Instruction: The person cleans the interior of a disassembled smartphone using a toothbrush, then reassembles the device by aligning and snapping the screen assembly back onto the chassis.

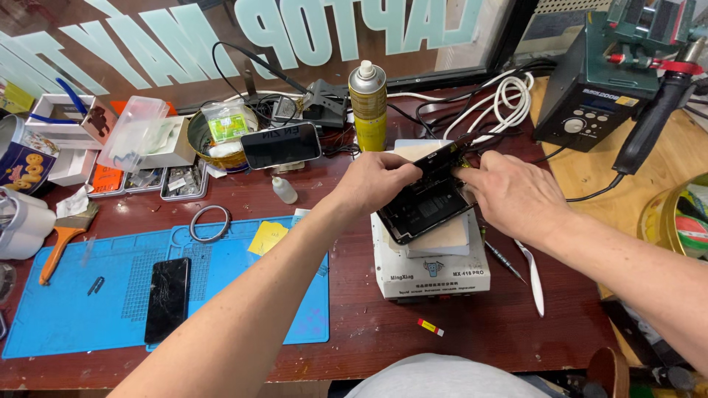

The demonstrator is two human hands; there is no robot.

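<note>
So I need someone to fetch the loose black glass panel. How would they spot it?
Start at the blue work mat on the left of the dark red table. The black glass panel lies flat on the mat's lower half, away from both hands. It alone there is a long, glossy black rectangle.

Phone repair workshop: soldering station (596, 88), blue repair mat (74, 309), spray can (368, 103).

A dark red-brown wooden table (354, 324) carries everything. Taking the blue work mat (66, 324) as landmark: on it lies a cracked black phone screen (167, 298) (face up), and a grey ring (209, 223) overlaps its far edge. Right of the mat stands a white box-shaped machine (431, 276); behind the mat, a yellow spray can (368, 107). An orange-handled brush (65, 239) lies at the mat's left edge.
</note>
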